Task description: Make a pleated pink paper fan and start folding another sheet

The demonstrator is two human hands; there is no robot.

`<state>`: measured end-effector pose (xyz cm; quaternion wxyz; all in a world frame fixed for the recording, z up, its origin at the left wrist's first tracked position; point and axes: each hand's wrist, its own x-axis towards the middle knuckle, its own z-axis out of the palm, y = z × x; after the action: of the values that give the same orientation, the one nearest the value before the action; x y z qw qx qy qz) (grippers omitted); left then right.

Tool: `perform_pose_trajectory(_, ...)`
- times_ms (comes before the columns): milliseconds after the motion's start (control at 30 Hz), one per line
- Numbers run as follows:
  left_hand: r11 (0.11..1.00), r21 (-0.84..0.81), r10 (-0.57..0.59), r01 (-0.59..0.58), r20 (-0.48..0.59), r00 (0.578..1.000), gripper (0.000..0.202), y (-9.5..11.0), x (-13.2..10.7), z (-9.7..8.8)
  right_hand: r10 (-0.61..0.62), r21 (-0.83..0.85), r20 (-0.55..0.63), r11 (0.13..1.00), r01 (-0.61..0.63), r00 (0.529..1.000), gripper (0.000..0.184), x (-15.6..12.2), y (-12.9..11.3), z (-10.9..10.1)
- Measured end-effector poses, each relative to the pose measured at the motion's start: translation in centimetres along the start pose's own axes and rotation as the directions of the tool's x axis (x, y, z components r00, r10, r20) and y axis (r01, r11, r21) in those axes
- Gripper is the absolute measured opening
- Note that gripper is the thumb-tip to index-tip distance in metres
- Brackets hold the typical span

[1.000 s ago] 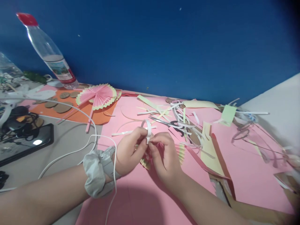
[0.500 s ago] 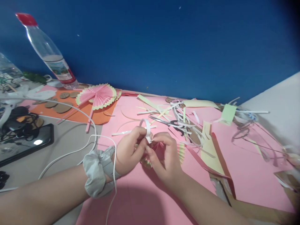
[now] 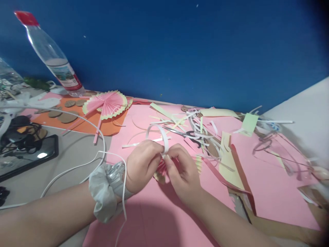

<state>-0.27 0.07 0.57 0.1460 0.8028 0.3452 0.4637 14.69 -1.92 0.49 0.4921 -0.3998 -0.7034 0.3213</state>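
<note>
Both my hands meet over the pink sheet at the middle. My left hand and my right hand are closed in pinches on a small pleated pink and yellow paper fan, most of it hidden by the fingers. A curled white strip arcs up from between the fingertips. My left wrist wears a grey scrunchie and a watch. Scissors lie just beyond the hands among paper scraps.
A finished pink fan lies on orange paper with cardboard discs. A tilted water bottle stands at the far left. A phone, dark cables and a white cable lie left. Several paper strips litter the right side.
The white strip has been peeled out into a larger loop. Both hands shifted slightly toward me, and the pleated fan is more covered by the fingers.
</note>
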Motion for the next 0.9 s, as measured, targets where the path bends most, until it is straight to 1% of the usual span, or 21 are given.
perform_pose_trajectory(133,0.989,-0.001,-0.148,0.148,0.033,0.988,0.015,0.23,-0.29,0.10,-0.027,-0.012,-0.007,1.000,0.027,1.000,0.015,-0.34,0.16,0.13)
perform_pose_trajectory(200,0.976,-0.076,-0.200,0.204,0.061,0.978,0.012,0.34,-0.49,0.11,-0.028,0.010,-0.020,1.000,0.028,0.999,0.014,-0.45,0.26,0.09)
perform_pose_trajectory(300,0.932,-0.265,-0.219,0.248,0.137,0.966,0.009,0.52,-0.53,0.01,-0.032,0.028,-0.037,0.999,0.033,0.999,0.015,-0.39,0.25,-0.02)
perform_pose_trajectory(367,0.891,-0.356,-0.219,0.282,0.207,0.953,0.010,0.63,-0.31,-0.12,-0.040,0.014,-0.045,0.999,0.041,0.998,0.015,-0.25,0.16,-0.09)
perform_pose_trajectory(433,0.860,-0.397,-0.225,0.321,0.269,0.937,0.009,0.65,-0.01,-0.25,-0.037,0.011,-0.041,0.999,0.037,0.998,0.015,-0.12,0.08,-0.13)
perform_pose_trajectory(500,0.852,-0.395,-0.234,0.344,0.300,0.925,0.009,0.55,0.23,-0.32,-0.011,0.033,-0.016,0.999,0.012,1.000,0.016,-0.06,0.07,-0.16)
perform_pose_trajectory(600,0.866,-0.363,-0.246,0.344,0.290,0.925,0.013,0.30,0.25,-0.30,0.020,0.045,0.026,0.999,-0.021,0.999,0.015,-0.10,0.18,-0.21)
perform_pose_trajectory(767,0.853,-0.383,-0.278,0.355,0.243,0.929,0.015,0.23,-0.19,-0.26,-0.038,-0.049,0.056,0.998,0.040,0.998,0.014,-0.16,0.24,-0.33)
perform_pose_trajectory(833,0.845,-0.400,-0.286,0.355,0.223,0.932,0.015,0.30,-0.23,-0.28,-0.052,-0.064,0.050,0.996,0.055,0.997,0.014,-0.10,0.17,-0.35)
perform_pose_trajectory(900,0.830,-0.426,-0.289,0.361,0.225,0.930,0.016,0.33,-0.17,-0.31,-0.047,-0.055,0.051,0.997,0.050,0.998,0.014,-0.04,0.08,-0.34)
